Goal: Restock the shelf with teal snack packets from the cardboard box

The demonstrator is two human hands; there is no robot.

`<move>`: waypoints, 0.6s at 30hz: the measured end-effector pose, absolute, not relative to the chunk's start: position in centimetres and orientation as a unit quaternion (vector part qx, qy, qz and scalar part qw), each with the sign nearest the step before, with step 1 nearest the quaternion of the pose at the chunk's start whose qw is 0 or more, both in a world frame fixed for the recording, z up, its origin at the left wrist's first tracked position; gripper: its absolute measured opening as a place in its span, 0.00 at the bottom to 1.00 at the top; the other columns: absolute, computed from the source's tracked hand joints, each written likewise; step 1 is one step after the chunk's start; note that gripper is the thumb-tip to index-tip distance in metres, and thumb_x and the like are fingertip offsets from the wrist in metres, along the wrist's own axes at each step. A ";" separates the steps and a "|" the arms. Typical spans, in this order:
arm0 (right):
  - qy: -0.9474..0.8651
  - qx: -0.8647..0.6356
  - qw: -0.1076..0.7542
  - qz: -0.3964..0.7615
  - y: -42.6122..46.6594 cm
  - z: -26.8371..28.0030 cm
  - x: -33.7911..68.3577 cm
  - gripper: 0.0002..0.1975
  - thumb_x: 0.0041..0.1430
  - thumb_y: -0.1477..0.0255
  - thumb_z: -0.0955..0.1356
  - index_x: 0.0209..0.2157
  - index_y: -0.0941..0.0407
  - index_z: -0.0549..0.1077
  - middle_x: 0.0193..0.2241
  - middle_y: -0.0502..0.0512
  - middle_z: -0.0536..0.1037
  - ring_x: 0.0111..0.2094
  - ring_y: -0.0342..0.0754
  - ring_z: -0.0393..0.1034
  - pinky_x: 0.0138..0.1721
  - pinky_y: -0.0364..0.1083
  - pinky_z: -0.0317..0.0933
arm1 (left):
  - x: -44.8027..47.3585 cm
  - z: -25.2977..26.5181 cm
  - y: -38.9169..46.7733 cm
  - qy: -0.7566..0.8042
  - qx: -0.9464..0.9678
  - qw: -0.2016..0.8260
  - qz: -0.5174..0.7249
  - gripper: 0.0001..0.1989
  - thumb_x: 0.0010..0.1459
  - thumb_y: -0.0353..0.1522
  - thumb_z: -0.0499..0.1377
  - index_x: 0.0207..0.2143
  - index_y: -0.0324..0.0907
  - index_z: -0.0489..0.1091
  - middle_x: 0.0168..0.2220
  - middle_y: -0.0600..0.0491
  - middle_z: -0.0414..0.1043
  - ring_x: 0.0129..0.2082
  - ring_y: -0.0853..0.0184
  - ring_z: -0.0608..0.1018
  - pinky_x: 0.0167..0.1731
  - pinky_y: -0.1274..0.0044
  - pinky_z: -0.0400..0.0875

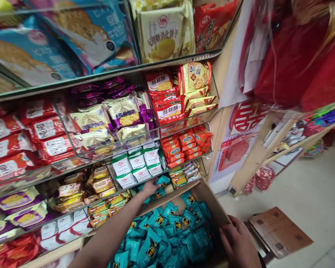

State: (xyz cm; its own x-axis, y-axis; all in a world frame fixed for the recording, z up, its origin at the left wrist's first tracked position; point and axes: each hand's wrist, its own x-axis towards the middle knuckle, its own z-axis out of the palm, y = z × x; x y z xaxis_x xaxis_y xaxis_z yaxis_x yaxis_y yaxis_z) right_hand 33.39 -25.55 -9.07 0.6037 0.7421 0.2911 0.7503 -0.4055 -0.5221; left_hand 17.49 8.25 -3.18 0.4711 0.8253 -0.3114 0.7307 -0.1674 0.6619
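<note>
A cardboard box (222, 212) holds many small teal wrapped packets (170, 238) with yellow-and-black marks. My right hand (238, 242) is closed over the box's right edge. Stretched past the far side of the box, my left hand (149, 189) is in a low shelf compartment. Its fingers look closed on a teal packet (163, 181), though they are partly hidden. More teal packets lie under and around that hand.
Slanted shelves with clear dividers (117, 147) hold white-and-green packets (136, 163), orange packets (187, 145) and red packets (167, 108). At right are a wooden shelf post (248, 163), hanging red goods (293, 63) and a low brown stool (280, 230) on the floor.
</note>
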 end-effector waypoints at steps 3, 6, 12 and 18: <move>-0.447 -0.838 0.311 -0.014 -25.5 -8.8 33.3 0.11 0.55 0.65 0.61 0.27 0.55 0.71 0.44 0.60 0.65 0.45 0.53 0.61 0.43 0.52 0.61 | 18.0 -3.9 9.1 0.491 0.804 0.335 0.010 0.13 0.47 0.28 0.60 0.38 0.41 0.68 0.46 0.49 0.70 0.50 0.58 0.68 0.49 0.73 0.60; -0.451 -0.840 0.302 -0.014 -25.5 -8.8 33.4 0.11 0.56 0.65 0.61 0.27 0.55 0.70 0.44 0.60 0.65 0.45 0.53 0.61 0.43 0.51 0.61 | 18.0 -4.8 9.4 0.457 0.842 0.284 -0.027 0.13 0.50 0.29 0.58 0.40 0.41 0.66 0.45 0.49 0.69 0.48 0.61 0.70 0.47 0.75 0.61; -0.458 -0.843 0.282 -0.021 -25.6 -8.7 33.4 0.11 0.56 0.65 0.60 0.27 0.54 0.70 0.47 0.59 0.62 0.47 0.53 0.59 0.43 0.51 0.60 | 18.0 -5.6 9.4 0.397 0.890 0.207 -0.081 0.13 0.52 0.30 0.56 0.42 0.42 0.64 0.42 0.51 0.70 0.43 0.65 0.71 0.42 0.77 0.62; -0.461 -0.844 0.275 -0.013 -25.6 -8.1 33.2 0.10 0.56 0.66 0.60 0.27 0.54 0.69 0.46 0.59 0.62 0.48 0.53 0.58 0.44 0.52 0.60 | 19.7 -5.6 8.5 0.381 0.904 0.142 -0.133 0.12 0.52 0.29 0.54 0.41 0.42 0.66 0.45 0.48 0.67 0.47 0.60 0.69 0.44 0.74 0.61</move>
